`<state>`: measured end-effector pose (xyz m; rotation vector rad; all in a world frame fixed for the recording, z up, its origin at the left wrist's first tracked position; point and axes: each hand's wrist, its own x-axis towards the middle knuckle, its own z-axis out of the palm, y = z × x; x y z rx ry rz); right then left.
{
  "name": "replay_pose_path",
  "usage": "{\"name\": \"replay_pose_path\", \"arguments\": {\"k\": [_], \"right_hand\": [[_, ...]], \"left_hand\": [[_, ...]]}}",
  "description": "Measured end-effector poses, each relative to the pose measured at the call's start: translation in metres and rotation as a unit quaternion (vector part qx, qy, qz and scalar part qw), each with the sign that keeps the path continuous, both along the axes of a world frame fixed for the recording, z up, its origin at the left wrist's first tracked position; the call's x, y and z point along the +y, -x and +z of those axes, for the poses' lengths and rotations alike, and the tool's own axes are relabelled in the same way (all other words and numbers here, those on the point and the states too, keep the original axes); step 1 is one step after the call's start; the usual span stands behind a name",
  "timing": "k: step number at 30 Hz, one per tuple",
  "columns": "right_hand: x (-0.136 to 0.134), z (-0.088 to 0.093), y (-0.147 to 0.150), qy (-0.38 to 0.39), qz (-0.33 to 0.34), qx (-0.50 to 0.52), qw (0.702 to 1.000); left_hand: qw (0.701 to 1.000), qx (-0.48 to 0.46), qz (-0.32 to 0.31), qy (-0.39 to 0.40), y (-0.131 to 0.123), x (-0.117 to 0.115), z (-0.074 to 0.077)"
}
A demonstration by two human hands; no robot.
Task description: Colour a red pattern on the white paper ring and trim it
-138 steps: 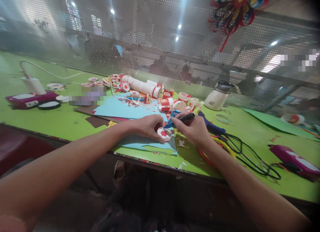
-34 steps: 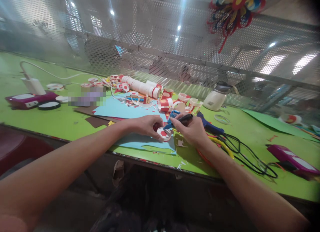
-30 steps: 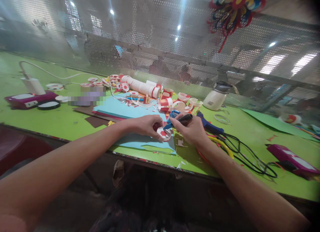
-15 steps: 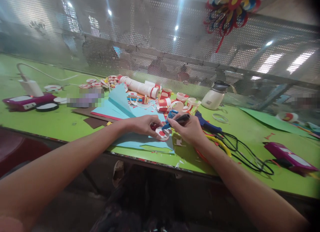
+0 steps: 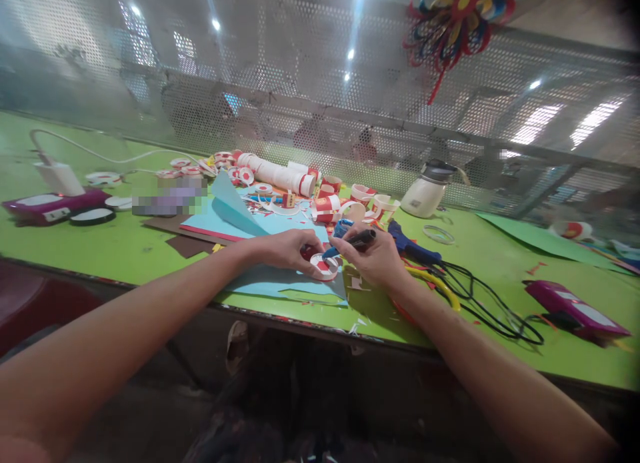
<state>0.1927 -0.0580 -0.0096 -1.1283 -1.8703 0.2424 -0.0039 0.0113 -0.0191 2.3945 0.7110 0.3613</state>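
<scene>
In the head view, my left hand (image 5: 297,250) is closed on the edge of a small round white disc (image 5: 325,267) with red patches, keeping it over the blue paper (image 5: 280,286). My right hand (image 5: 375,256) grips a blue marker pen (image 5: 334,251) with a black end, its tip meeting the disc's face. Something dark red shows under my left fingers; I cannot make out what it is. Just beyond my right hand sits a roll of blue tape (image 5: 343,228). A dark blue glue gun (image 5: 414,244) lies to its right.
Cut paper cups (image 5: 325,208) and a long stack of white cups (image 5: 270,172) lie behind my hands. A white jug (image 5: 426,193) stands at the back. Black cable (image 5: 493,316) and a purple power bank (image 5: 575,308) are on the right, another power bank (image 5: 55,206) on the left.
The pen tip has shifted slightly on the disc, and the disc seems to lie at a slightly different turn. Both hands keep their hold; the whole view has moved a little.
</scene>
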Motion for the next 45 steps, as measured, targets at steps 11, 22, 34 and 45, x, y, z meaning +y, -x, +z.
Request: {"name": "replay_pose_path", "arguments": {"k": [11, 22, 34, 45], "right_hand": [[-0.0036, 0.004, 0.0, -0.046, -0.027, 0.073, 0.996], [-0.0004, 0.0011, -0.0005, -0.016, -0.036, 0.05, 0.998], [-0.0007, 0.0017, 0.0, -0.008, -0.048, 0.03, 0.998], [0.0005, 0.0012, -0.0001, 0.008, -0.033, 0.014, 0.999]], "left_hand": [[1.0, 0.003, 0.01, 0.022, 0.0004, -0.0018, 0.0003], [1.0, 0.004, 0.02, 0.001, -0.0011, 0.0003, -0.0031], [1.0, 0.008, 0.021, 0.019, -0.0023, -0.004, 0.0007], [1.0, 0.01, 0.017, 0.004, -0.0019, -0.0027, 0.0]]}}
